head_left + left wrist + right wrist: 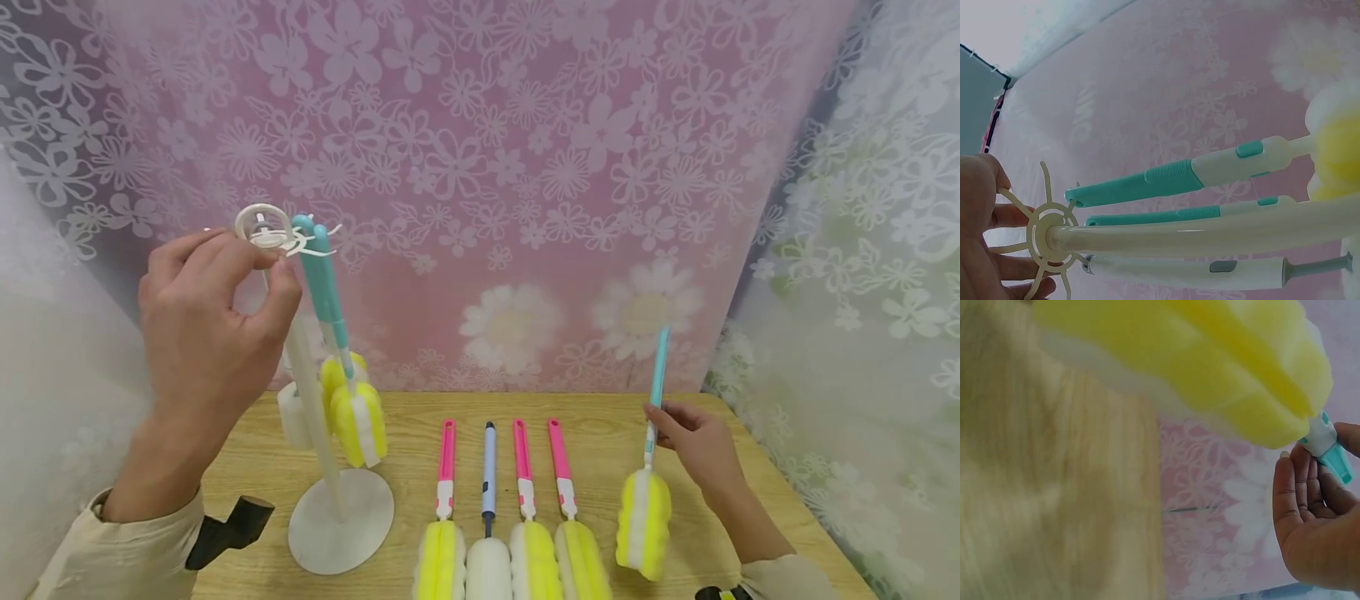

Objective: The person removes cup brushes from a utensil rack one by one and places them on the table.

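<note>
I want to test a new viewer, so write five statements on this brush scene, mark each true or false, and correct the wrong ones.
1. The right hand holds a teal-handled sponge brush. True.
2. The left hand grips the top of the white rack. True.
3. The white rack carries nothing. False: three hanging brushes are on it, two of them with teal handles.
4. Four pink-handled brushes lie side by side. False: only three pink-handled brushes lie on the wooden table.
5. The blue-handled brush lies between two pink-handled brushes. True.

Stand (315, 417) left of four brushes (534, 558)
</note>
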The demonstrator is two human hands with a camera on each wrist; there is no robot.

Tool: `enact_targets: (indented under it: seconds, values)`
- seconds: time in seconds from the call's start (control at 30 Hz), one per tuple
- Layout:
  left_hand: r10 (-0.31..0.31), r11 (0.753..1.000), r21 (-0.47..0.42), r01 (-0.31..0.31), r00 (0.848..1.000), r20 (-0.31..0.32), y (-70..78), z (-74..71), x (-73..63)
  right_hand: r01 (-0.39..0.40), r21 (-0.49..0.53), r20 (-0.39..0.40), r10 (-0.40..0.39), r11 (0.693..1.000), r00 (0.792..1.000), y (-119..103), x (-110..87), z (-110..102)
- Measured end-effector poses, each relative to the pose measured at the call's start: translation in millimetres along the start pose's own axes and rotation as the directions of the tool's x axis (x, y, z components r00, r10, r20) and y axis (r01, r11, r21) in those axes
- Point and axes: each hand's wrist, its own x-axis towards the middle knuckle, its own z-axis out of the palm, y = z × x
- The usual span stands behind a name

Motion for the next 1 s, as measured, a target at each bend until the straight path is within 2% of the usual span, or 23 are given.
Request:
enact_targets:
  seconds: [0.13, 0.3, 0.53, 1.0]
  values:
    - [0.007, 1.0, 0.004, -0.007, 1.0, 0.012, 1.2, -0.3, 0.8, -0.09, -0.019, 0.057, 0.091, 0.996, 0.994, 17, -1.7, -1]
    - [0.015, 1.0, -0.002, -0.015, 1.0, 0.005, 1.6, -0.1, 0.6, -0.163, -0.059, 0.118, 0.169, 0.985, 0.979, 42, -3.6, 8]
    - [0.025, 1.0, 0.007, -0.025, 1.0, -0.005, 2.7, -1.0, -0.5, -0.182, -0.103, 0.171, 0.197, 0.978, 0.965, 58, -5.5, 21]
    - [0.024, 1.0, 0.01, -0.024, 1.0, 0.006, -0.3, -0.6, -1.8, -0.198, -0.15, 0.204, 0.226, 0.969, 0.952, 67, 0.6, 40]
